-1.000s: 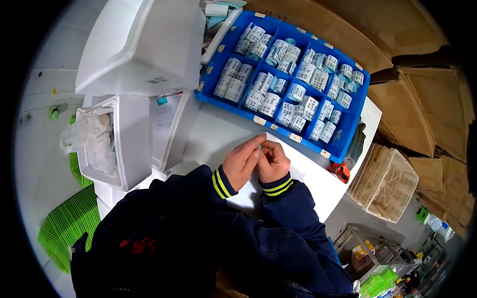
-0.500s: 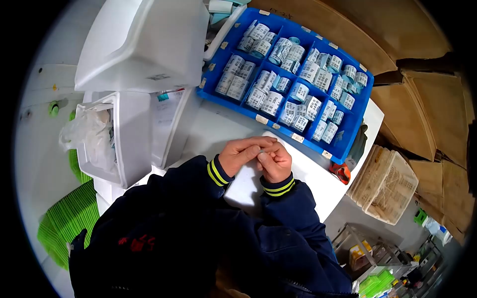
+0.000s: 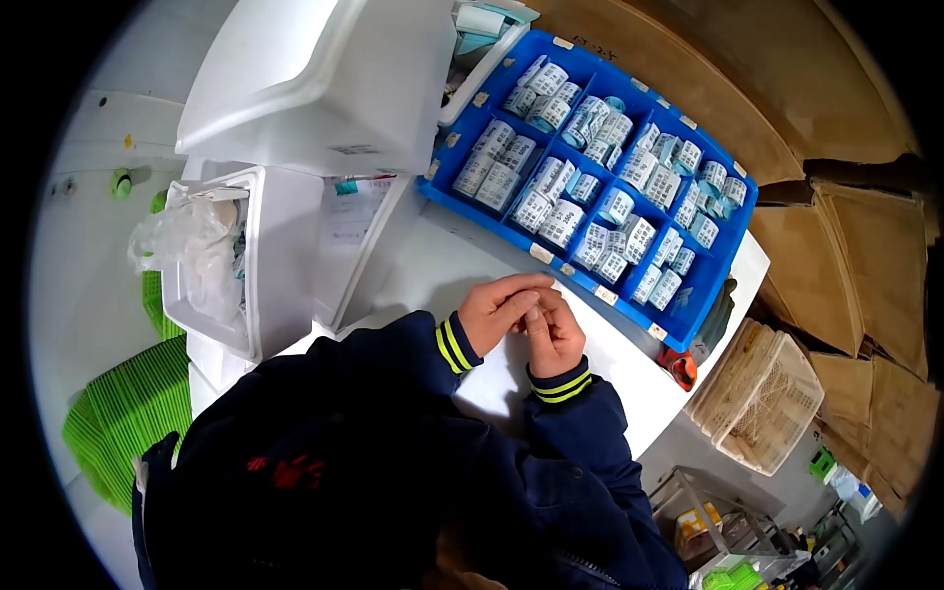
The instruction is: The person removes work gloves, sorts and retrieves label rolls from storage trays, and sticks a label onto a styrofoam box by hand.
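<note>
My left hand (image 3: pixel 500 308) and my right hand (image 3: pixel 554 332) meet fingertip to fingertip over the white table (image 3: pixel 626 379). Both have their fingers curled and pressed together; whatever may be between them is hidden or too small to name. Just beyond them lies a blue divided tray (image 3: pixel 585 285), its compartments filled with several rolls of printed labels (image 3: pixel 562 224). Neither hand touches the tray.
White bins (image 3: pixel 285 265) stand at the left, one holding clear plastic bags (image 3: pixel 202 251). An orange object (image 3: pixel 678 368) lies at the table's right edge. Beyond it are stacked cream crates (image 3: pixel 765 398) and cardboard (image 3: pixel 806 265). Green ribbed material (image 3: pixel 128 418) is at the lower left.
The whole view has shifted, so the tray, bins and hands appear further right and the tray lower. My hands remain together, with their fingers slightly rearranged.
</note>
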{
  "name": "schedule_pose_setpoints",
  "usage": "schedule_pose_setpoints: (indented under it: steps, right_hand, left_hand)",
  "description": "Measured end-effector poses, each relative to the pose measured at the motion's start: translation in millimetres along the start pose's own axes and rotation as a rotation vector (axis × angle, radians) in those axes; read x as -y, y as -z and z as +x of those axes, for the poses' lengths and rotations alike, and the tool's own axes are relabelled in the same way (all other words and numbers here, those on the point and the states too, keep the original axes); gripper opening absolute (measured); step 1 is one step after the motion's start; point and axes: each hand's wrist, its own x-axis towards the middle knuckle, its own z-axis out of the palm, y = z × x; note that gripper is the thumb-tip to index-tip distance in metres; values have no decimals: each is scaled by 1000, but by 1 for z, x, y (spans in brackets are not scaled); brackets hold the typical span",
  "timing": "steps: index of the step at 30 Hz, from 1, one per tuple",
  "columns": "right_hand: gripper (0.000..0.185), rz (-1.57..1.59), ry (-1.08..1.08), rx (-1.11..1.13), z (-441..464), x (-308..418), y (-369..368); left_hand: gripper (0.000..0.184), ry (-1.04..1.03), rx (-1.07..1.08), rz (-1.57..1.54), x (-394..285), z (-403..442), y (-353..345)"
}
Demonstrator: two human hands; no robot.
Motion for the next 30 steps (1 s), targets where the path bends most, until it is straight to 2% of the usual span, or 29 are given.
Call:
schedule_pose_setpoints:
  steps: [2,5,8,14,26,30]
  right_hand:
    - [25,55,-73,-23,-2,-1,-1]
    - [31,84,-31,-49,-3,-1,-3]
    - [33,47,-16,-75,-2,0,-5]
    - [33,91,-45,-48,-4,-5,0]
    - [34,6,-35,-33,-4,-3,1]
    - [33,-22,-32,-53,-4,-2,-1]
  left_hand:
    - [29,-22,-25,51,0,0,-2]
    - [30,-64,-55,129,4,-1,-3]
    - [31,-282,-75,332,12,0,-3]
    - [31,-428,-102,475,23,0,-3]
    - [33,-585,-97,504,33,5,1]
    - [32,-574,-88,431,41,9,2]
